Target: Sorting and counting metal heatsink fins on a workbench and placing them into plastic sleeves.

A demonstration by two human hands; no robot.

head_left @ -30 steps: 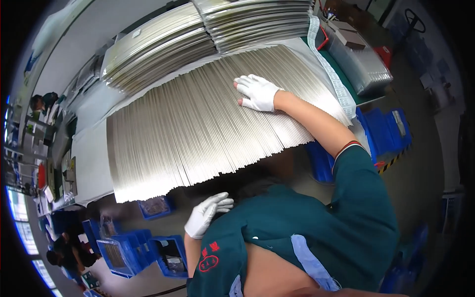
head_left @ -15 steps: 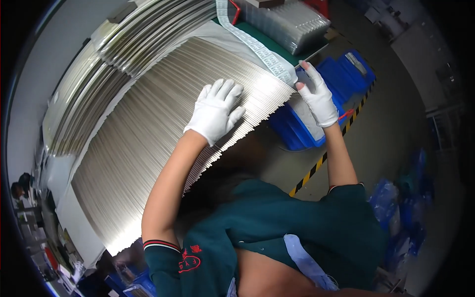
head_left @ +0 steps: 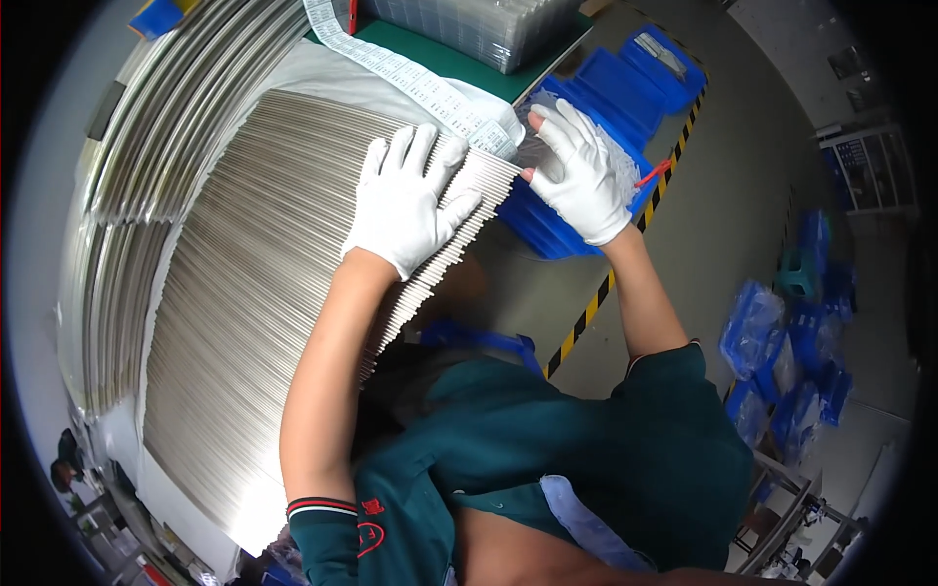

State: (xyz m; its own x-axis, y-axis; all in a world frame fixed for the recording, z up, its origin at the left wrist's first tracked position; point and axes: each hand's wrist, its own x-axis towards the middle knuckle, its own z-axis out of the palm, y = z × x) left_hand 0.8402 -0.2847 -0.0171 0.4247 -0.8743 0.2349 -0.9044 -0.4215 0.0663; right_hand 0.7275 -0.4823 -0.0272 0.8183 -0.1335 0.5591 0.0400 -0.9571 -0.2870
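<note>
A wide bed of thin silver metal strips (head_left: 244, 283) lies side by side across the table, ends overhanging the near edge. My left hand (head_left: 405, 200), in a white glove, lies flat with fingers spread on the right end of that bed. My right hand (head_left: 581, 171), also gloved, pinches the ends of the outermost strips at the bed's right corner. A long white perforated paper tape (head_left: 410, 73) runs along the bed's right side, just above both hands.
More stacks of strips (head_left: 166, 107) curve along the left. Clear plastic trays (head_left: 479, 24) sit on a green mat at the top. Blue bins (head_left: 625, 78) stand on the floor below my right hand, beside yellow-black floor tape (head_left: 586, 313). Blue bagged items (head_left: 782, 361) lie right.
The view has swung right along the bed of strips. My left hand came up onto the strips' right end, and my right hand moved from the strips' top to their right corner edge.
</note>
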